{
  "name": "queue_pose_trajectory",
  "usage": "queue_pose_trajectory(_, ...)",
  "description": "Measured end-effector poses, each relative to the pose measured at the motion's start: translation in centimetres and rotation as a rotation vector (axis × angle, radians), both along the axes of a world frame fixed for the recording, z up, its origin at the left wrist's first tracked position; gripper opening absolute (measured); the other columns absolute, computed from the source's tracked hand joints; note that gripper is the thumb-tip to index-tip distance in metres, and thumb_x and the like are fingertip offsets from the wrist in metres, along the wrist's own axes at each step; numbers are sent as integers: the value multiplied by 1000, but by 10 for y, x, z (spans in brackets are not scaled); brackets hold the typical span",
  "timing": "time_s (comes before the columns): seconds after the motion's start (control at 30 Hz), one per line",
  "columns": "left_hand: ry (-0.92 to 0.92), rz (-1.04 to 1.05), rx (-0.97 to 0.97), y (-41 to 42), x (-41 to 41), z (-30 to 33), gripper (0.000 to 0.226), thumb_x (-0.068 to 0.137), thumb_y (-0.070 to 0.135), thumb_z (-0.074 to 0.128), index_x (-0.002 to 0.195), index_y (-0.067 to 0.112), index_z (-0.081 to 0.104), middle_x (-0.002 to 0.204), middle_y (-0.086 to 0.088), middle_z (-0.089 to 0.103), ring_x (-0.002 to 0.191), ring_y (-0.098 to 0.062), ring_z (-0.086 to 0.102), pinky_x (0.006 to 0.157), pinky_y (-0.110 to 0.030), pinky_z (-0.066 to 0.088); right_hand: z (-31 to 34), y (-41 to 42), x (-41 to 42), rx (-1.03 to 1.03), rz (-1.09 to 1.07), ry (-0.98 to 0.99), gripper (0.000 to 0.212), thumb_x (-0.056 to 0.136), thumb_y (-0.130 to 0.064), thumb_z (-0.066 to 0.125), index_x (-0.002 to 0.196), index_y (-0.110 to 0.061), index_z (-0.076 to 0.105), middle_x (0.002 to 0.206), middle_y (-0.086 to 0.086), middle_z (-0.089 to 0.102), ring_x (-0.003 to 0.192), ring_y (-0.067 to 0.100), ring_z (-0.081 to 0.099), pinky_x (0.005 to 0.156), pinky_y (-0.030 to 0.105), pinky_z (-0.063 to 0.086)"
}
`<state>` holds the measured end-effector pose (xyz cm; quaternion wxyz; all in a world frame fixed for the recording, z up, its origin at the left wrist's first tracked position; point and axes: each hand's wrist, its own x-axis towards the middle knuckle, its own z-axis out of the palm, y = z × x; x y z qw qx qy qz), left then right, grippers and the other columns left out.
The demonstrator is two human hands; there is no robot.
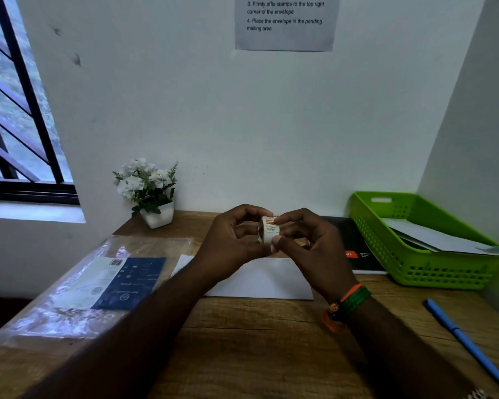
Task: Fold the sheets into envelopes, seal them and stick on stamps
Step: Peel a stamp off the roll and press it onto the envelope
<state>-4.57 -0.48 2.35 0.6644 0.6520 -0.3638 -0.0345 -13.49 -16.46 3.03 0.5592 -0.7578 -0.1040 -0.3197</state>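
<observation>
1. So, the stamp roll (268, 229) is up in the air between both hands, above the far edge of the white envelope (260, 279) lying flat on the counter (242, 341).
2. Left hand (231, 243) has its grip curled around the roll, thumb under, fingers over the top. Right hand (306, 240) pinches at the roll's outer face with thumb and forefinger, looks like it's picking at the loose end of a stamp. Can't tell if one is actually lifted yet.
3. Key bit for the next move: the envelope sits right below the hands and a little nearer the person, long axis running left-right. The poster says top right corner, so the right hand is the closer one, I'd guess.
4. Containers: green basket (415, 272) at the right holds a few envelopes or sheets, lying slanted. Clear plastic packet (98, 283) on the left holds a printed blue-and-white insert.
</observation>
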Motion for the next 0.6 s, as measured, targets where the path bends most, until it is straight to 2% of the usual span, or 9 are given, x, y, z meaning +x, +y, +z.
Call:
queue_pose_trajectory(0.3, 5, -19, 4, 2, -1, 1, 52, 70, 3, 92, 115, 17, 71, 111, -4, 77, 102, -23, 75, 79, -38, 64, -1, -1, 0, 14, 14, 2, 23, 83, 4, 71, 99, -13, 67, 71, 6, 75, 80, 16, 75, 76, 28, 60)
queue_pose_trajectory(0.47, 6, -18, 4, 1, -1, 1, 53, 69, 2, 92, 115, 16, 71, 111, -3, 77, 101, -23, 76, 77, -36, 63, -1, -1, 0, 34, 14, 7, 23, 83, 5, 71, 97, -13, 68, 71, 6, 75, 83, 16, 75, 74, 24, 58)
queue_pose_trajectory(0.6, -11, -2, 22, 1, 0, 1, 53, 69, 4, 94, 115, 16, 72, 112, -2, 76, 102, -23, 76, 79, -39, 64, -1, -2, 0, 28, 5, 5, 21, 83, 3, 71, 97, -13, 69, 72, 5, 75, 84, 14, 75, 71, 20, 56)
